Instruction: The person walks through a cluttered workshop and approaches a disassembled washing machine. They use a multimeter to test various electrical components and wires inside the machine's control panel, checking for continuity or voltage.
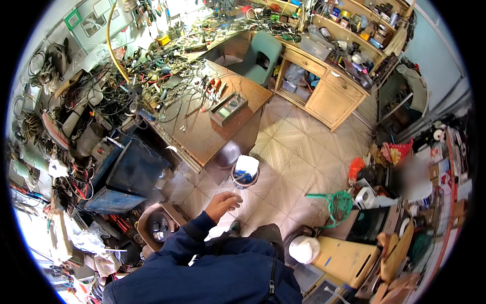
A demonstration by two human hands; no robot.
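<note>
Bucket (246,186) not yet touched, the left hand (223,205) hung short of it, fingers loosely curled, seemingly empty; the right hand was out of view. Just beyond, the bucket stood on the tiled floor (291,147), white and blue contents (247,165) inside: apparently nothing done there, all handling left. Farther off, red-handled pliers (215,84) lay unheld on the brown table (240,81).

"What sort of place am I looking into?"

"A cluttered workshop, judging from my screen: red-handled pliers (217,85) lie on a desk (197,139) at 11 o'clock."

"I see bunched cables (58,53) towards 10."

"Yes, and loose wires (152,93) heap up beside the desk. Around 1 o'clock, I get shelves (349,33) crowded with small containers (344,23)."
</note>
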